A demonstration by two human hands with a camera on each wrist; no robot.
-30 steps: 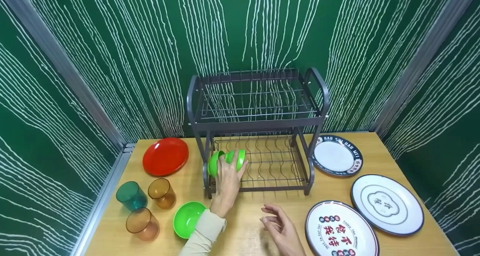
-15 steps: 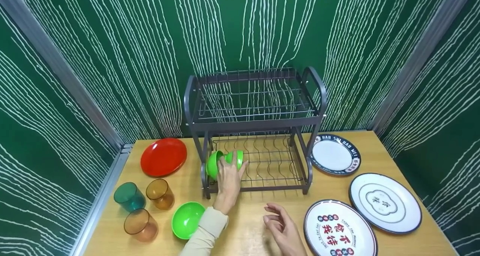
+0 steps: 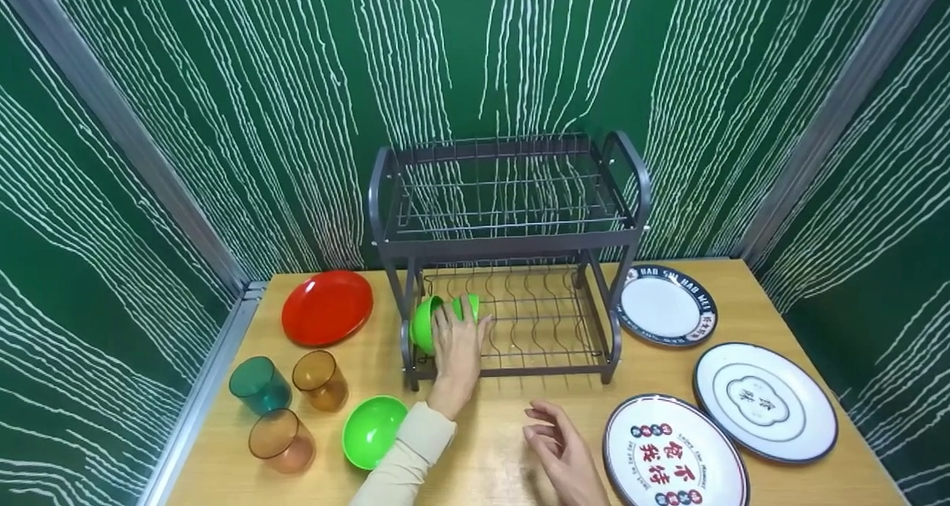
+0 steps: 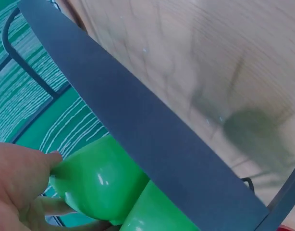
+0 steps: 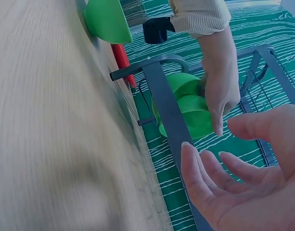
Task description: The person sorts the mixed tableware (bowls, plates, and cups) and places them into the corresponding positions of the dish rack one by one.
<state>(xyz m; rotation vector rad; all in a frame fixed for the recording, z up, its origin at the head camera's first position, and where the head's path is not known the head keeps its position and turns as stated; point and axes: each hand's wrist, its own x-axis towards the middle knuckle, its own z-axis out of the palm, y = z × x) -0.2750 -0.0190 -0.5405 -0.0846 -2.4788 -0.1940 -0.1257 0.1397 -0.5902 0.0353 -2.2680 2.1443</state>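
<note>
My left hand (image 3: 456,350) reaches into the lower tier of the dark metal dish rack (image 3: 512,248), at its left end. It grips a green bowl (image 4: 102,178) that stands on its side, thumb on one face and fingers on the other. A second green bowl (image 3: 424,326) leans on its side right beside it, against the rack's left end; in the left wrist view the two bowls touch. My right hand (image 3: 564,454) hovers over the table in front of the rack, fingers loosely bent, with nothing in them.
Another green bowl (image 3: 371,435) sits upright at front left, near a green cup (image 3: 261,387), an amber cup (image 3: 320,382) and an orange cup (image 3: 283,443). A red plate (image 3: 326,308) lies behind them. Three white plates lie right, the nearest with red characters (image 3: 675,454).
My left hand has shifted slightly right, and its fingers lie flatter over the gripped bowl, which shows less. My right hand has barely moved.
</note>
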